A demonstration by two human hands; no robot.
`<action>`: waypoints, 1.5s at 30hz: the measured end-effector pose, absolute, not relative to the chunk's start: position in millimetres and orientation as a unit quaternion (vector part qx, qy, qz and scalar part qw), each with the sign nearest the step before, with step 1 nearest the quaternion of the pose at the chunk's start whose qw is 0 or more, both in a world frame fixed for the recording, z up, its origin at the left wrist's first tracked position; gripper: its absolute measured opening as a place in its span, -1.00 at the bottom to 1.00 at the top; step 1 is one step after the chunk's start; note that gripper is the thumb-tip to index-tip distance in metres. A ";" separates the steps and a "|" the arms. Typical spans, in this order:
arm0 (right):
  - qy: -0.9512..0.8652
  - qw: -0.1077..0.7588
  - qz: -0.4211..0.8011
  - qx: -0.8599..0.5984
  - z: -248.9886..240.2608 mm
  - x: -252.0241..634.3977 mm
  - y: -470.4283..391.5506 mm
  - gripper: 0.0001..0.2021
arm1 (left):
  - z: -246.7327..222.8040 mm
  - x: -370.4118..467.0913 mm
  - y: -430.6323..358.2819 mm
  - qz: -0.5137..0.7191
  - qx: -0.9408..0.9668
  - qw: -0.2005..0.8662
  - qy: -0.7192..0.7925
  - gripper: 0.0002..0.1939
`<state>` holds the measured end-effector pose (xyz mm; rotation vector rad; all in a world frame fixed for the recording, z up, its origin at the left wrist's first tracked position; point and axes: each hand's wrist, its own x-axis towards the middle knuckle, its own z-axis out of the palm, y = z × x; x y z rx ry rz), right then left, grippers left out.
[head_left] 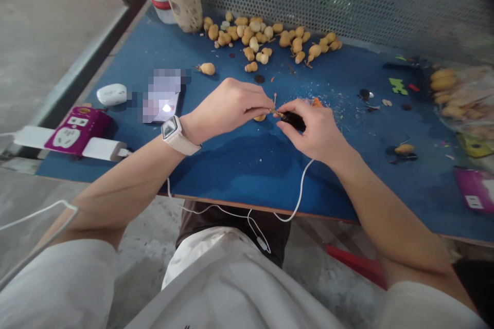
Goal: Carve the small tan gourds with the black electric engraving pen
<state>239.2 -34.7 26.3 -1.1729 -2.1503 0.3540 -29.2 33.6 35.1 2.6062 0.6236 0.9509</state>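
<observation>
In the head view my right hand [318,126] is closed round a small black rotary tool [294,120] with a brass-coloured tip pointing left. A white cord [302,185] runs down from below that hand. My left hand [235,105], with a watch [172,128] on its wrist, pinches its fingertips together at the tool's tip. Whatever sits between those fingertips is too small to make out. A small tan gourd [260,118] shows just beneath the left fingers, partly hidden. Pale shavings [332,95] are scattered beyond my right hand.
Many small gourds [247,35] lie along the back of the blue table [239,164], before a perforated metal screen [309,0]. To the left are a phone [164,95], a white mouse-like object [111,94] and a purple power strip [79,131]. A plastic bag of gourds [469,92] lies right.
</observation>
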 end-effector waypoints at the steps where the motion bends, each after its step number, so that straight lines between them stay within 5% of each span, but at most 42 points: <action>1: -0.817 0.328 0.133 -0.454 24.8 239.8 -34.4 -0.82 | 36.8 -29.1 31.4 0.327 0.903 0.163 0.227 -0.73; 22: -0.788 0.376 0.219 -0.435 28.3 240.7 -34.6 -0.79 | 42.2 -29.3 30.5 0.323 0.868 0.279 0.254 -0.85; 30: -0.680 0.423 0.411 -0.437 27.9 232.3 -31.0 -0.65 | 40.4 -22.9 25.9 0.363 0.852 0.286 0.244 -0.84; 45: -0.588 0.444 0.558 -0.381 24.3 217.8 -33.1 -0.38 | 24.5 -4.1 12.7 0.415 0.726 0.483 0.261 -0.42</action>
